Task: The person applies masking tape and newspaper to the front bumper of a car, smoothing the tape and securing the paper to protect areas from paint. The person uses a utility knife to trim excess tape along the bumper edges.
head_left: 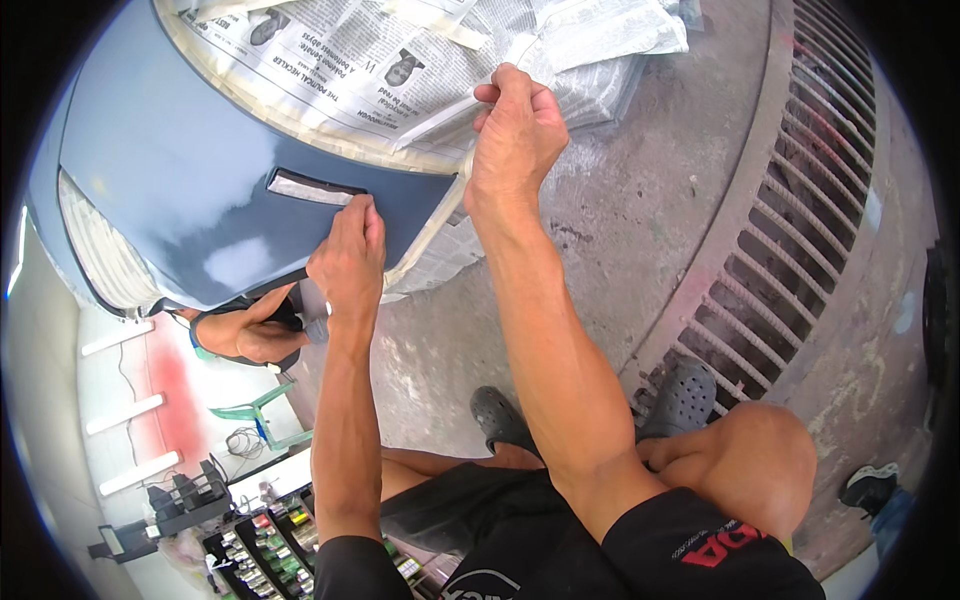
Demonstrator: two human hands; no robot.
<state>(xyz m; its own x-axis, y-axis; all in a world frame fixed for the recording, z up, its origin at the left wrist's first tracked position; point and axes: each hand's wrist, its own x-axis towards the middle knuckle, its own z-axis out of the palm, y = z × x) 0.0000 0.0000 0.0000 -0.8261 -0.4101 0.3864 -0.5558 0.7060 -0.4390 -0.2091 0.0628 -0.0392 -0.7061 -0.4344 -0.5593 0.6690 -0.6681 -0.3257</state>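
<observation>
Left hand (350,255): fingers bunched at the slot (308,188) in the car panel (225,190); right hand (520,140): fingers curled by the panel's newspaper (345,75); pinches unclear.

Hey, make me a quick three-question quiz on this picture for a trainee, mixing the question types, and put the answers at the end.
1. Multiple choice: which hand's fingertips are at one end of the pale strip in the blue-grey panel? A, right; B, left; C, neither.
2. True or false: the right hand has its fingers bent rather than spread out flat.
3. Fill in the blank: beyond the panel's curved upper edge, the area is covered with printed sheets of ____.

Key
1. B, the left hand.
2. True.
3. Newspaper.
</observation>
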